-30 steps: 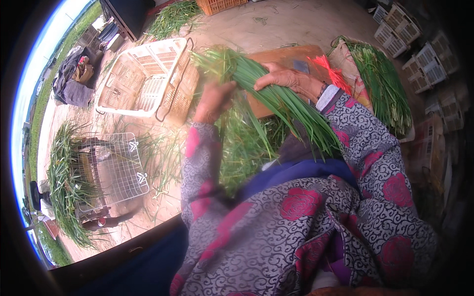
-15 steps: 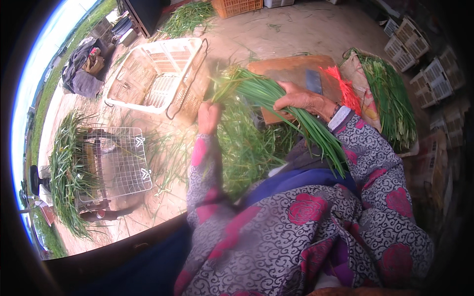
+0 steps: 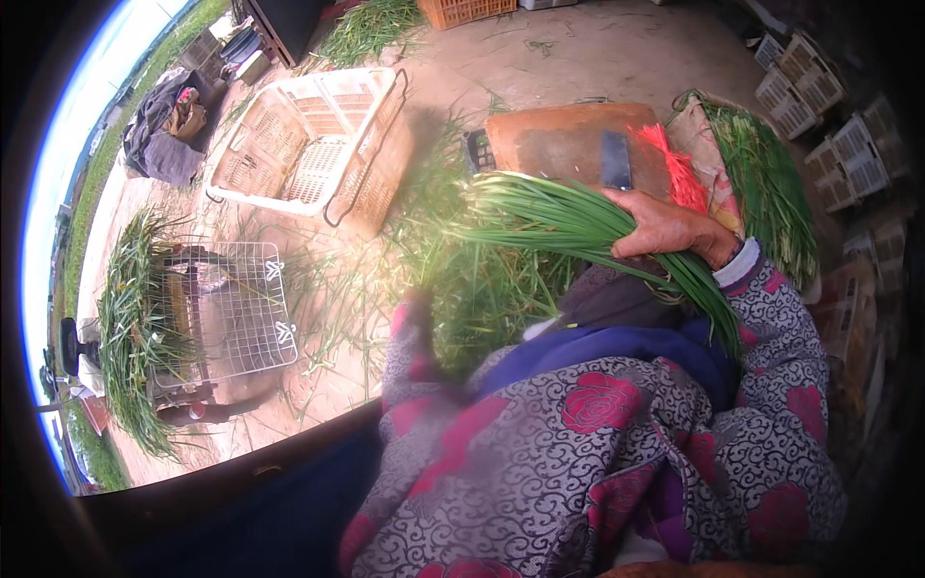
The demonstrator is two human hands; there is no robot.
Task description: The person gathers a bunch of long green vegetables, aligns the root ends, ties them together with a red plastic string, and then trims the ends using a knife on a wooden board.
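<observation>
My right hand (image 3: 665, 227) is closed round a thick bunch of green chives (image 3: 549, 210). Their pale ends point left, and the long leaf tips hang down over my right forearm. My left hand (image 3: 416, 297) is lower and to the left, beside a heap of loose green leaves (image 3: 506, 289); it is dim and blurred, so its fingers do not show. Beyond the bunch lies a brown board (image 3: 544, 140) bearing a dark rectangular blade (image 3: 615, 159) and a bundle of red strands (image 3: 674, 173).
A white plastic crate (image 3: 358, 169) stands at the far left. Nearer is a wire basket (image 3: 241, 323) with greens (image 3: 140, 332) draped over its left side. More chives (image 3: 761, 183) lie on cloth at the right. Stacked crates (image 3: 848, 159) stand at the far right, an orange crate (image 3: 467, 12) at the back.
My right hand has moved right and slightly nearer with the chives, and the bunch now lies flatter. My left hand has come away from the pale ends and dropped toward me.
</observation>
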